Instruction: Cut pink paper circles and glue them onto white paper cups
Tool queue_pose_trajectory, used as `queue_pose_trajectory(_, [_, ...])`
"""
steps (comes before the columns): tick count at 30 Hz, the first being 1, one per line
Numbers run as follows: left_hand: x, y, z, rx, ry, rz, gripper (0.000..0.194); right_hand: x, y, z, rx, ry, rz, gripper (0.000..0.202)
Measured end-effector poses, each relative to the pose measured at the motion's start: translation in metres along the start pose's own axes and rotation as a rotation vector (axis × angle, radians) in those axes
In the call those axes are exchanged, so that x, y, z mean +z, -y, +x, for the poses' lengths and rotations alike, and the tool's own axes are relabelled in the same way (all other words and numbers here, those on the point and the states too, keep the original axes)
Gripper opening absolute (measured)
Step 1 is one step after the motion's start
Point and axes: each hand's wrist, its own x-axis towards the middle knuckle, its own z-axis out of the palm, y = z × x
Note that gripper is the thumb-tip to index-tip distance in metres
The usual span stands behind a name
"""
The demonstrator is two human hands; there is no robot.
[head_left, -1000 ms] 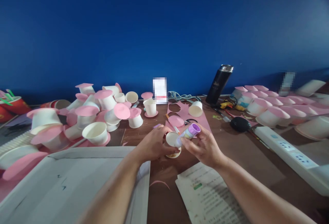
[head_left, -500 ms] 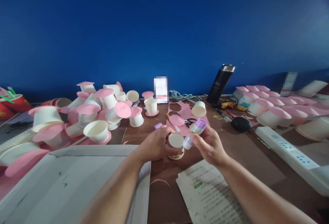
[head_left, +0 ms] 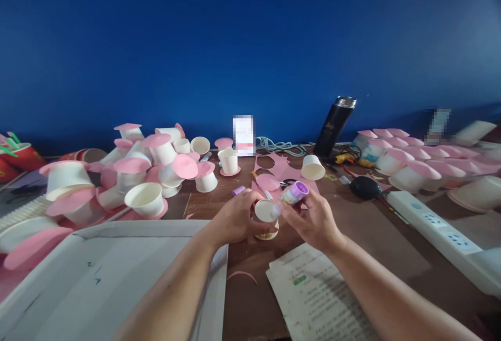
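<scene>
Paper cup: the small white paper cup (head_left: pixel 265 210) stands at the near middle of the brown tabletop (head_left: pixel 395 257), with what looks like its base turned up.
Left hand: the left hand (head_left: pixel 237 220) is curled around the side of that cup, gripping it close to the tabletop.
Glue stick: the right hand (head_left: pixel 315 222) is closed around a purple-and-white glue stick (head_left: pixel 291 193), tilted, its pale end at the edge of the cup's raised face; whether the two touch cannot be told.
Glue cap: a purple cap (head_left: pixel 238 191) lies just beyond the left hand.
Pink disc: a loose pink paper disc (head_left: pixel 267 182) lies on the cut pink sheet (head_left: pixel 282 166), beyond the cup, with scissors (head_left: pixel 288 181) beside it.
Step in hand: it appears to be spreading glue on the upturned base.
Next move: it seems to call for a steady left grip and light, even pressure from the stick around the rim, without tipping the cup or smearing its side.
</scene>
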Motion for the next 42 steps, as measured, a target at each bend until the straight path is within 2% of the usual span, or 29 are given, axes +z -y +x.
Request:
queue_pose_trajectory(7, [0.002,0.004,0.001,0.053,-0.006,0.036,0.036,0.003,0.010,0.000,-0.124,0.145,0.058,0.013])
queue_pose_trajectory(12, [0.001,0.003,0.000,0.040,-0.004,0.023,0.038,0.000,0.012,0.001,-0.143,0.194,0.066,0.013])
queue_pose_trajectory(20, [0.001,0.003,0.001,0.031,0.003,-0.024,0.040,0.013,0.004,0.000,-0.275,0.010,-0.109,0.010])
queue_pose_trajectory(26, [0.001,0.004,0.001,0.040,0.002,-0.010,0.040,0.010,0.012,0.001,-0.207,0.115,-0.068,0.009])
queue_pose_trajectory(33, [0.000,0.001,0.001,0.016,0.013,-0.026,0.040,0.011,0.007,0.002,-0.311,-0.013,-0.232,0.008])
queue_pose_trajectory(38, [0.001,0.003,0.001,0.021,0.001,-0.020,0.040,0.010,0.011,0.004,-0.224,0.123,-0.109,0.010])
queue_pose_trajectory(40, [0.002,0.004,0.001,0.025,0.001,-0.011,0.041,0.008,0.011,0.004,-0.224,0.115,-0.140,0.011])
queue_pose_trajectory(42, [0.002,0.004,0.001,0.033,0.005,-0.006,0.040,0.007,0.009,0.004,-0.249,0.049,-0.195,0.013])
